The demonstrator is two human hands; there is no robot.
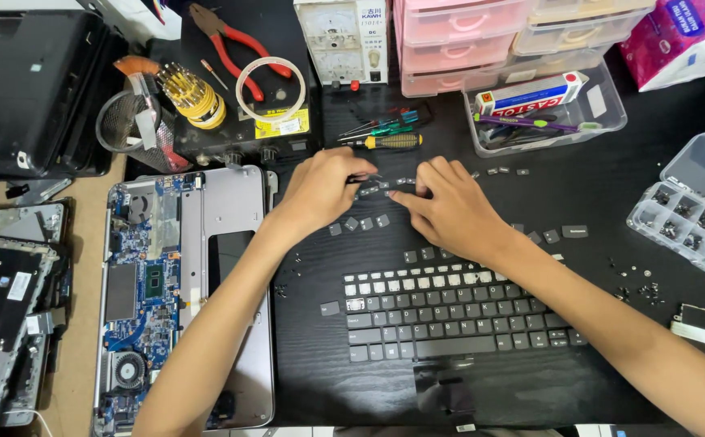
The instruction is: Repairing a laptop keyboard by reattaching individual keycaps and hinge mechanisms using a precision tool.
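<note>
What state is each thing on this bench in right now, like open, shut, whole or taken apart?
Keyboard: top row stripped of caps, the rest capped.
Loose keycaps: off, scattered on the black mat.
Laptop: opened, circuit board bared.
Compartment box: lid open.
Pink drawers: shut.
Pliers: handles spread.
Left hand: pinching small parts.
Right hand: fingers pressed on keycaps.

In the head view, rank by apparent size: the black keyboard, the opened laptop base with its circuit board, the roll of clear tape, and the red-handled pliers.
1. opened laptop base
2. black keyboard
3. red-handled pliers and roll of clear tape: they look close in size, so no firm ranking.
</note>
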